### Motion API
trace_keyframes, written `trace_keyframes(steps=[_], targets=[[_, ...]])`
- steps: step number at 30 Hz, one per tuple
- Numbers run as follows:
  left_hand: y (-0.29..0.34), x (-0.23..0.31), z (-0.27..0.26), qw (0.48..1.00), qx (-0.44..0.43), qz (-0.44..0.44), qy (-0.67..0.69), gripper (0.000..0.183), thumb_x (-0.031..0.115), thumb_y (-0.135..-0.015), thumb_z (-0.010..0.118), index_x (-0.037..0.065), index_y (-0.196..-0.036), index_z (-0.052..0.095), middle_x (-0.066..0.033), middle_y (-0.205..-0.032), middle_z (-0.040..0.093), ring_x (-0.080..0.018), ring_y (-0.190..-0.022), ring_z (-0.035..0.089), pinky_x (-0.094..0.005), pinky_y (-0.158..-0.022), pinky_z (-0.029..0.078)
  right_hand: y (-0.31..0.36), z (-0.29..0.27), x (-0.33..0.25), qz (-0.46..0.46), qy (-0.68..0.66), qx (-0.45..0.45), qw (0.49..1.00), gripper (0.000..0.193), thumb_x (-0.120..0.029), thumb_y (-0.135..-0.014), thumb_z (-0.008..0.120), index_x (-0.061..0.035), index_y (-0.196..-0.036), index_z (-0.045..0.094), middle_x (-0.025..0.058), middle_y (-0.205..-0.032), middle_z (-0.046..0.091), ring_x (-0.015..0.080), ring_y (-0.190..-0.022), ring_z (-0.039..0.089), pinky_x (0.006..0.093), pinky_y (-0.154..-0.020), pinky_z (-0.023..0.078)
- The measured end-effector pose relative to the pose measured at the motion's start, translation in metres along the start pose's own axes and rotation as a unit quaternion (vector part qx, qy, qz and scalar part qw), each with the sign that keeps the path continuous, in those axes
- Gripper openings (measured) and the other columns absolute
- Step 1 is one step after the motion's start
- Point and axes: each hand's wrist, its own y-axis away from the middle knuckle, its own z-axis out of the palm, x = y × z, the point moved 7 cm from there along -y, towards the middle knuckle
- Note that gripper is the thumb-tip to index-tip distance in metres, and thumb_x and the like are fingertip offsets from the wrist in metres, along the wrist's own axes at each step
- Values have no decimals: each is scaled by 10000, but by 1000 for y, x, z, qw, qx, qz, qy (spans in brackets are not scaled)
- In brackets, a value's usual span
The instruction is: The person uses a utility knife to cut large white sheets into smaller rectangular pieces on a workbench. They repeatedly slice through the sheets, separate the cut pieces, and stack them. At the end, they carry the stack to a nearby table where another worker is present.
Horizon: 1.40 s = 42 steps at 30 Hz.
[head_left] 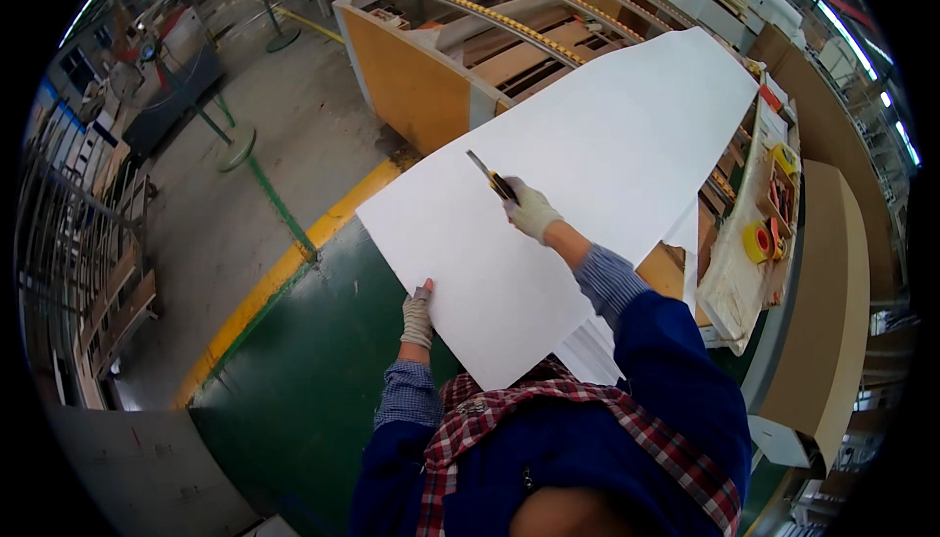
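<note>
Gripping a utility knife (pixel 493 180) with a yellow and black handle, the gloved right hand (pixel 532 211) is clamped shut on it near the middle of the frame, blade pointing toward the upper left over a large white sheet (pixel 607 136). This sheet runs from the centre to the upper right, lying over a wooden frame (pixel 421 77). Lower down, the gloved left hand (pixel 418 317) pinches the sheet's left edge, fingers closed on it. Green floor (pixel 294 390) fills the lower left, bordered by a yellow line (pixel 284 268).
</note>
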Motion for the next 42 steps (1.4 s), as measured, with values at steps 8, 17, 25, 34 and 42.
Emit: trace_keyframes(steps=[8,17,25,34,42], targets=[[32,23,17,994,70,81,-10,658,243,-651,711,-53,-1117,355,-148,-882,537,-229,-691,565,-340,-579,501,-125,84,-10,-45,162,-30,985,471,-106,-766,448,-97,-1234,389,211,-909,564,339,-766,551,363,-680,445],[43,43,33,990,77,106,-50,466,210,-663,700,-30,-992,472,-110,-835,552,-181,-637,548,-278,-547,481,-176,125,44,71,22,-69,995,374,-336,-876,395,-68,-1133,443,113,-884,472,213,-766,425,273,-626,416],[65,56,50,984,24,172,-32,281,132,-718,656,20,-949,542,-54,-817,581,-144,-639,546,-271,-546,477,-136,97,-3,36,205,-106,972,344,-287,-867,415,-76,-1135,454,125,-930,504,239,-775,471,284,-675,429],[60,54,51,981,42,183,-41,377,170,-696,671,-10,-981,502,-99,-855,564,-179,-667,550,-295,-561,483,-29,35,-25,-6,204,-124,971,418,-129,-794,401,-103,-1211,415,217,-944,566,360,-855,548,381,-758,434],[54,51,61,989,18,144,-15,383,148,-722,646,-37,-1016,485,-147,-883,578,-250,-699,593,-356,-608,523,148,-22,31,14,163,-113,980,442,-121,-795,400,-93,-1235,356,219,-952,531,361,-871,528,412,-776,418]])
